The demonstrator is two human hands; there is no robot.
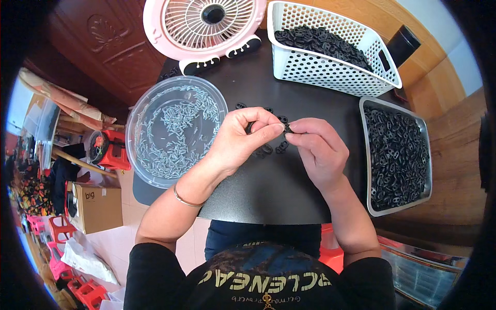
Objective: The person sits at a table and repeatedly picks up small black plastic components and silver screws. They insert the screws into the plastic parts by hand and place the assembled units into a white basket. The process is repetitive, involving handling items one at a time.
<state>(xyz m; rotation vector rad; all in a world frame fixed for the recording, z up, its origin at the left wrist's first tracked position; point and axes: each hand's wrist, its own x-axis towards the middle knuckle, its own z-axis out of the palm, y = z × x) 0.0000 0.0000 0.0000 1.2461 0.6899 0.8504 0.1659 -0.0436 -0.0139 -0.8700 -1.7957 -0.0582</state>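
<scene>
Above the black table (pixel 258 196), my left hand (pixel 243 134) and my right hand (pixel 321 150) meet with fingertips pinched together. Between them is a small black plastic piece (pixel 287 127), mostly covered by the fingers. Both hands are closed on it. Several loose black oval pieces with holes (pixel 264 151) lie on the table just beneath and behind the hands. To the left stands a clear round tub (pixel 130 135) holding many short silvery pins (pixel 178 118). At the right, a metal tray (pixel 370 175) is filled with black two-holed oval pieces (pixel 395 155).
A white perforated basket (pixel 320 71) of black pieces (pixel 323 44) stands at the back right, near a dark cylinder (pixel 403 44). A pink fan (pixel 155 26) stands at the back left. On the floor at left are a cardboard box (pixel 106 209) and red stools (pixel 90 292).
</scene>
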